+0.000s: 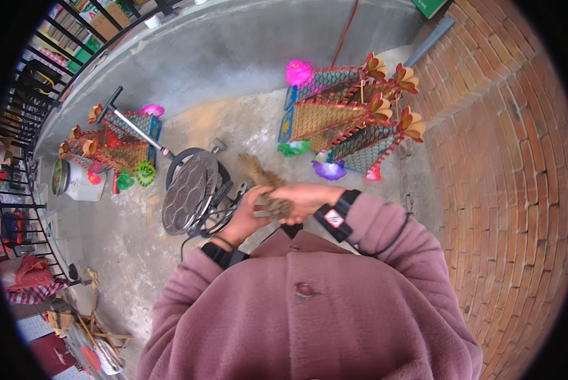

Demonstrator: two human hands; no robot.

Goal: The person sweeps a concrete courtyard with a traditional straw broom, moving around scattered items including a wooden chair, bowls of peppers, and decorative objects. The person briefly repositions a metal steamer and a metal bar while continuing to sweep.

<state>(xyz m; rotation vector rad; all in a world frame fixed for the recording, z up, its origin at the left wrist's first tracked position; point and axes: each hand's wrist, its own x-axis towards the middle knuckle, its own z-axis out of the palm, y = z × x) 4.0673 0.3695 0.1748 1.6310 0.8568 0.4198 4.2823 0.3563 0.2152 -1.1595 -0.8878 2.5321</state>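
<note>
In front of my chest, both hands are at a brown, fibrous bundle (pixel 278 207), possibly a natural-fibre brush. My right hand (pixel 307 199) wraps around its middle from the right. The fingertips and thumb of my left hand (pixel 246 216) meet its left side, with a gap inside the curved fingers. One shaggy end of the bundle points up and left; its rounded end faces me. Part of it is hidden under my right fingers. Just left of my hands, round perforated metal plates (pixel 189 190) lie with black cables and a metal-tubed handle (pixel 139 128).
Colourful woven, fan-like decorations with artificial flowers stand at the upper right (pixel 331 118) and left (pixel 127 156). A white container (pixel 86 185) is on the concrete floor. A brick wall (pixel 493 166) rises at right, a grey wall (pixel 246 52) ahead and black railings (pixel 27 190) at left.
</note>
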